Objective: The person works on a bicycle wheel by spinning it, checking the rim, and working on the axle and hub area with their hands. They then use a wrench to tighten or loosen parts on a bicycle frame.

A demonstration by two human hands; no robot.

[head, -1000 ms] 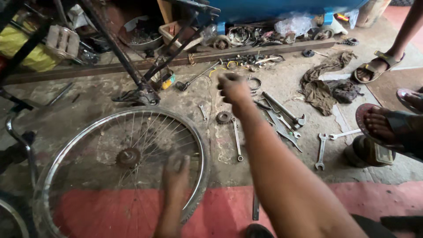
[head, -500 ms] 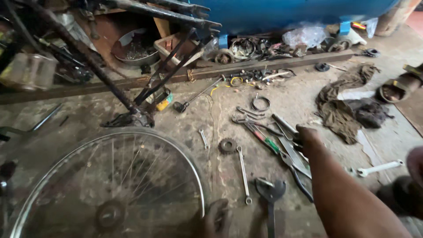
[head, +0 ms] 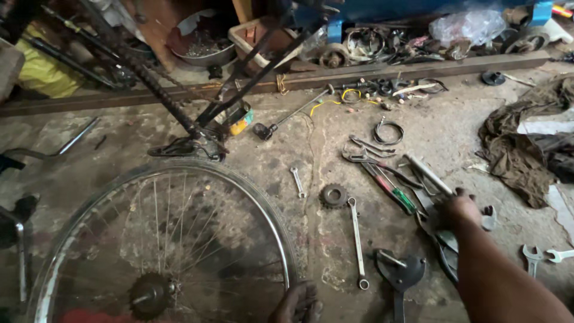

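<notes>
Fingers [head: 455, 197] of right hand [head: 459, 209] touching tool pile [head: 418, 191].

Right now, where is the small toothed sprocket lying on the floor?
In the head view the sprocket lies at centre, just right of the bicycle wheel rim, touching the top of the long spanner.

left hand [head: 297, 303] cut off by bottom edge, grip unclear. right hand [head: 459, 207] covers tools in pile [head: 418, 191], fingers hidden. bicycle wheel [head: 161, 239] cropped at lower left. rag [head: 520, 143] cut by right edge.
</notes>
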